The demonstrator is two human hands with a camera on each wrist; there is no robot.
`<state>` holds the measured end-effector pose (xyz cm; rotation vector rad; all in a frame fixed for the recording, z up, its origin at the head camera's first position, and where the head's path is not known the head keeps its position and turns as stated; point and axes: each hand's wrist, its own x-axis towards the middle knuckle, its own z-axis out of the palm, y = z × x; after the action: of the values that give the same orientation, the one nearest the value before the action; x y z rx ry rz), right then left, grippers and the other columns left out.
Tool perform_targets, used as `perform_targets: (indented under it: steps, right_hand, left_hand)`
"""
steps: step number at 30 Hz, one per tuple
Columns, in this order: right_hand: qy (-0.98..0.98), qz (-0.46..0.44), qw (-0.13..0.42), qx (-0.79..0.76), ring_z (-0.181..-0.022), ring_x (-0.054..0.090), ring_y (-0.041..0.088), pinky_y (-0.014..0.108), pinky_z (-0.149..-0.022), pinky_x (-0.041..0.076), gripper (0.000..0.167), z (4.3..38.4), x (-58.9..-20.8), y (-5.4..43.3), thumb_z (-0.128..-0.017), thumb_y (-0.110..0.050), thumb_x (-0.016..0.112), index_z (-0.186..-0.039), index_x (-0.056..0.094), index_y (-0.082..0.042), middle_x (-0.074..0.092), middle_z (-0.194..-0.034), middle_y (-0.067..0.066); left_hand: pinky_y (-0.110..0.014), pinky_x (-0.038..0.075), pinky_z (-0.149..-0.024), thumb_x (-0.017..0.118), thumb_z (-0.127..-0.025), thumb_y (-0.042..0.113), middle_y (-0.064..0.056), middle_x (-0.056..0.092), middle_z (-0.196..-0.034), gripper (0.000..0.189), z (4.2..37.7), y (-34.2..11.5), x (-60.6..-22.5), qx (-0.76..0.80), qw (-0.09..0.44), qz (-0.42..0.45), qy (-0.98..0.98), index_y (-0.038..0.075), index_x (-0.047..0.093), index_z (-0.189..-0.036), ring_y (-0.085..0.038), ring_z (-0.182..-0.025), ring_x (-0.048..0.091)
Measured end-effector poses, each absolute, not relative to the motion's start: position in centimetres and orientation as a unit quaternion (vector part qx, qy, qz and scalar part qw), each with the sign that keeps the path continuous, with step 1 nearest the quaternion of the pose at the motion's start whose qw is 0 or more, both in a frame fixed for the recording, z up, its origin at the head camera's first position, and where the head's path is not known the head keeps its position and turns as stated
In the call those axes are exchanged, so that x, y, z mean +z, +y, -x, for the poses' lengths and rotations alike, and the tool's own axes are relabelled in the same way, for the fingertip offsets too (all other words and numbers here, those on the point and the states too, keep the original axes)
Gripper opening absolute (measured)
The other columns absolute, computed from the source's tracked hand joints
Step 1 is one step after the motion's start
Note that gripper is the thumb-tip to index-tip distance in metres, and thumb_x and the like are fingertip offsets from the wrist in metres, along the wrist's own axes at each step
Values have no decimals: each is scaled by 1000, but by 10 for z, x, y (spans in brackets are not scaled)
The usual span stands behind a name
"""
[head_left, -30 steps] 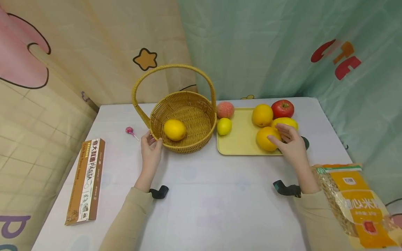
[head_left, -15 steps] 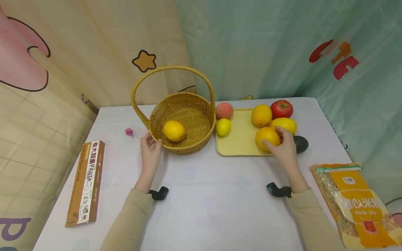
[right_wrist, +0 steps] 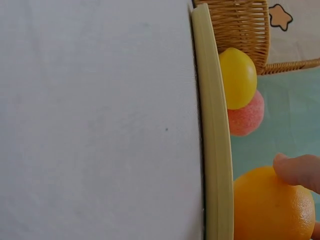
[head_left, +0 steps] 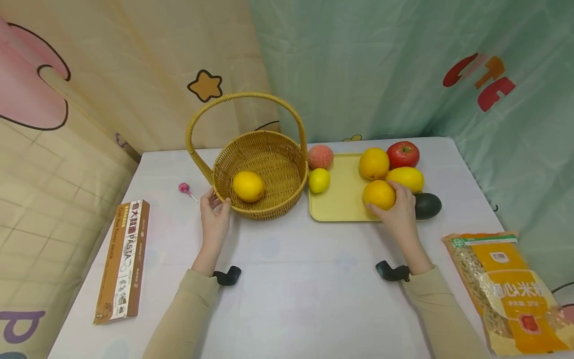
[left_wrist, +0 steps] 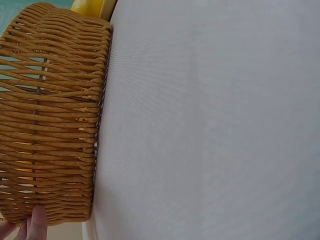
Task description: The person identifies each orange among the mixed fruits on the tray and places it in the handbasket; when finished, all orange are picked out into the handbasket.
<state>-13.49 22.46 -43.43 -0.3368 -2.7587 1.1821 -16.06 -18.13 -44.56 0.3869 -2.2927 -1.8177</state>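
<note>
One fruit (head_left: pixel 248 187) is in the basket (head_left: pixel 269 215); six others (head_left: pixel 405 179) are outside, right of it, as is the orange (head_left: pixel 379 194) my right hand (head_left: pixel 400 213) grips, perhaps not yet lifted. My left hand (head_left: pixel 215 217) holds the basket's side.

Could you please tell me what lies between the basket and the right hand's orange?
In the head view, a small yellow fruit and bare tray lie between the basket and the orange.
</note>
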Motion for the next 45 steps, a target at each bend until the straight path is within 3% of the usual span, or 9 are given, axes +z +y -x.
perform_targets:
  steps: [7,18,27,35,45]
  right_hand:
    - [-921,100,71,370,-133,23,43,62,-111,28,76,138,-436,219,-84,-14,76,-144,34,2,34,-145,26]
    - [-913,108,72,388,-131,29,41,62,-110,32,76,138,-434,215,-83,-18,77,-145,35,-1,38,-145,23]
    - [-861,80,43,500,-131,37,35,54,-115,35,83,150,-398,193,-82,-30,80,-147,34,-7,39,-147,18]
    - [-837,-2,14,548,-131,40,31,51,-116,31,82,168,-382,151,-79,-30,82,-145,39,-7,44,-145,13]
    - [-819,-79,-31,567,-129,44,25,46,-112,39,79,186,-383,98,-77,-30,84,-143,44,-13,47,-144,6]
  left_hand:
    - [-27,47,-96,51,-98,11,-22,39,-144,58,160,-182,-444,-618,96,-129,-769,0,27,-149,-30,-129,43]
    - [-31,46,-98,51,-98,10,-22,39,-145,58,160,-182,-443,-618,96,-127,-770,0,27,-149,-31,-130,42]
    - [-34,46,-99,52,-97,10,-21,39,-145,58,160,-183,-441,-616,95,-133,-771,1,27,-149,-28,-129,43]
    - [-39,46,-102,52,-96,8,-20,39,-144,58,160,-181,-439,-617,88,-135,-770,1,28,-149,-29,-128,43]
    - [-28,49,-93,53,-96,8,-20,39,-145,59,160,-182,-437,-614,64,-146,-773,2,27,-149,-28,-128,43]
